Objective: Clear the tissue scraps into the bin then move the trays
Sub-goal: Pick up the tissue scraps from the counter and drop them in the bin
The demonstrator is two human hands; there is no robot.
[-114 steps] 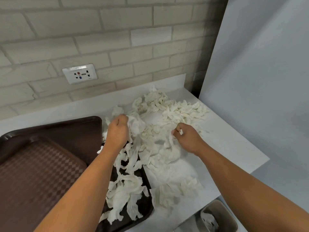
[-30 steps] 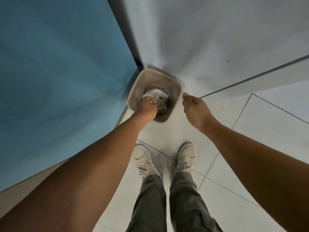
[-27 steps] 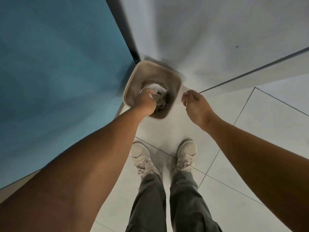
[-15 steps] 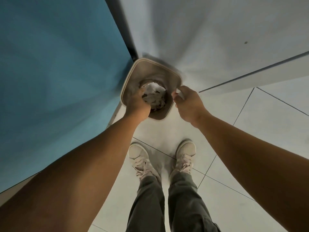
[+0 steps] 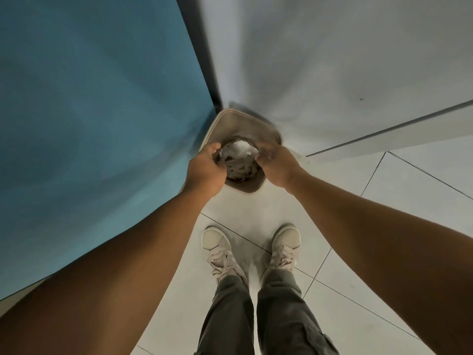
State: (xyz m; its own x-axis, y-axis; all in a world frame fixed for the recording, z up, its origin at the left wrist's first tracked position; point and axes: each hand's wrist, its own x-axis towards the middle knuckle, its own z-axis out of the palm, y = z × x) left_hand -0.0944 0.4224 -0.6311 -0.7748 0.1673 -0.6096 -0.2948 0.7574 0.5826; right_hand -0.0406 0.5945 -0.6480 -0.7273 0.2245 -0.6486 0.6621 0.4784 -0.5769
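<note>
In the corner between blue panel (image 5: 89, 111) and white wall (image 5: 332, 60), the bin (image 5: 245, 123) stands just ahead of the shoes (image 5: 217, 249). The right hand (image 5: 277, 166), beside the rim a second ago, is now over the mouth, opposite the left hand (image 5: 204, 169). Both curl at the tissue (image 5: 238, 156) lying inside; whether they grip it or have let go I cannot tell. This load looks delivered; more scraps and the trays likely wait out of view.
</note>
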